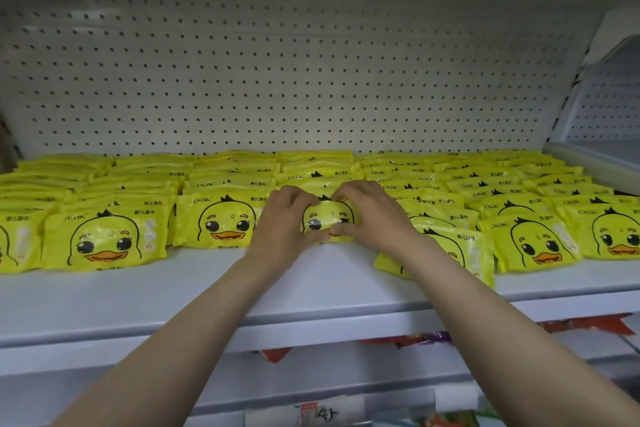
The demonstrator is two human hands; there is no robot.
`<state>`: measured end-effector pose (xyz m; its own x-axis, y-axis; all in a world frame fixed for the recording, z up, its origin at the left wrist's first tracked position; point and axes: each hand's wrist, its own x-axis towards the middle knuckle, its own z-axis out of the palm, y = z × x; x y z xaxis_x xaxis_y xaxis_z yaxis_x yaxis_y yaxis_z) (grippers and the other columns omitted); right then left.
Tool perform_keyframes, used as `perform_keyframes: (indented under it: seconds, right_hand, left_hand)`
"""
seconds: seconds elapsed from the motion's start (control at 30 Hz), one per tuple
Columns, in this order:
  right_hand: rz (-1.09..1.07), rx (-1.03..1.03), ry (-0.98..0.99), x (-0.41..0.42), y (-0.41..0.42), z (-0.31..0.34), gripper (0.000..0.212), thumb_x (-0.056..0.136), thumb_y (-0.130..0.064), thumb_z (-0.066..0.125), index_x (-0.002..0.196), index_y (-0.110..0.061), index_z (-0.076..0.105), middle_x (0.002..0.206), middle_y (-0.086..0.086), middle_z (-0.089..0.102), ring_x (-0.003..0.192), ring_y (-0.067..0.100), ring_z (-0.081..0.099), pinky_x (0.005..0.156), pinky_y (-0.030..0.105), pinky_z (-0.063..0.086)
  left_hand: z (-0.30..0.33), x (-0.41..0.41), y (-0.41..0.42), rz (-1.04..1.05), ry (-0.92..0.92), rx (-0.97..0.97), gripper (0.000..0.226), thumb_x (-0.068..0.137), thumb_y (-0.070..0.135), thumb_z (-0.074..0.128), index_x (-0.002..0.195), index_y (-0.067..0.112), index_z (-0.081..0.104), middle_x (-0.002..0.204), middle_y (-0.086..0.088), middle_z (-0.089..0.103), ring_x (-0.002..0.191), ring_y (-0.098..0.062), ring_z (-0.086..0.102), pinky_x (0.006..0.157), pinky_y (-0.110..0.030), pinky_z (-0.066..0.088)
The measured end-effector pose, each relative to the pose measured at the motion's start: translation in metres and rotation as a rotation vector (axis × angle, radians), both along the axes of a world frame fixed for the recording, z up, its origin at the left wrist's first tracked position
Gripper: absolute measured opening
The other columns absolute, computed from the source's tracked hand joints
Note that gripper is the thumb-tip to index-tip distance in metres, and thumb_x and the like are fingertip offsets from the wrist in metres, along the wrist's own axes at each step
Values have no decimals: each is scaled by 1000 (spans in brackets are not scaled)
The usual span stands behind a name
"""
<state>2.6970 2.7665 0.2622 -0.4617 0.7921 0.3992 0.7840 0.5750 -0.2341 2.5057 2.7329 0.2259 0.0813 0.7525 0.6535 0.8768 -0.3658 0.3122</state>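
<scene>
Rows of yellow wet-wipe packs printed with a duck face stand on a white shelf (311,291). Both my hands hold one yellow duck pack (327,218) at the front of the middle row. My left hand (285,218) grips its left side, fingers over the top edge and thumb under. My right hand (367,215) grips its right side the same way. The hands hide most of the pack's edges. To its left stands another pack (221,218), and to its right a tilted pack (446,250) leans forward, partly behind my right forearm.
A white pegboard (294,80) backs the shelf. Further yellow packs (104,239) fill the rows left and right. A strip of bare shelf runs along the front. Below, a lower shelf holds orange and purple goods (426,338) and a paper tag (325,412).
</scene>
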Motion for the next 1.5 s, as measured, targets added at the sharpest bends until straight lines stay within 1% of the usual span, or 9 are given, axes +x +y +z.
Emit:
perform_keyframes:
  seconds: [0.23,0.5,0.77,0.97,1.1,1.23,1.3,1.4,1.5]
  right_hand:
    - [-60,24,2,-11,2,7,49,75,-39,80,116,-30,56,130,-9,53,127,15,38,79,33,43]
    - [-36,94,-82,-7,-5,-2,64,69,-40,84,125,-28,54,129,-10,48,125,13,36,78,30,44]
    - [-89,118,-112,-18,0,-1,65,70,-40,84,123,-25,49,127,-4,49,123,19,39,74,32,45]
    - [-18,59,-50,0,-6,6,58,78,-40,78,127,-24,54,136,-7,49,130,16,37,90,33,44]
    - [-5,10,67,28,-14,16,53,80,-45,75,128,-28,57,138,-7,50,133,15,37,96,31,40]
    - [-3,-19,131,64,-22,22,49,81,-50,71,124,-31,59,137,-7,52,131,16,43,101,36,42]
    - [-14,-32,132,87,-27,23,50,81,-51,70,125,-31,59,138,-7,53,131,17,43,103,38,41]
    - [-49,-57,89,119,-34,23,54,81,-54,70,129,-33,57,144,-7,48,137,16,37,108,39,38]
    - [-26,-100,10,145,-42,19,61,80,-55,72,134,-36,52,151,-7,41,141,16,30,112,37,33]
  left_hand:
    - [7,4,3,29,-30,-5,49,67,30,84,111,17,65,108,-6,54,102,-28,49,85,-40,45]
    - [0,-3,-1,8,98,0,70,59,30,88,121,18,59,115,-5,52,102,-26,46,86,-35,43]
    - [2,-6,5,40,205,41,72,56,27,90,119,16,57,112,-8,52,97,-29,49,79,-38,48]
    - [10,5,-6,76,178,-39,70,64,33,85,125,18,55,119,-5,51,109,-27,45,87,-38,45]
    - [22,27,-15,48,61,-57,68,70,43,80,127,17,55,124,-5,51,117,-25,42,90,-33,41]
    - [24,59,-23,-40,-56,-110,63,76,54,70,128,22,53,126,-1,50,120,-21,43,96,-33,41]
    - [23,75,-28,-95,-74,-151,64,77,60,65,130,26,52,127,1,49,121,-18,45,98,-33,42]
    - [23,98,-33,-196,-42,-239,65,77,56,69,134,31,50,134,2,48,128,-16,41,104,-29,35]
    - [20,119,-37,-248,2,-285,70,73,52,75,135,35,49,139,1,46,134,-17,34,111,-36,30]
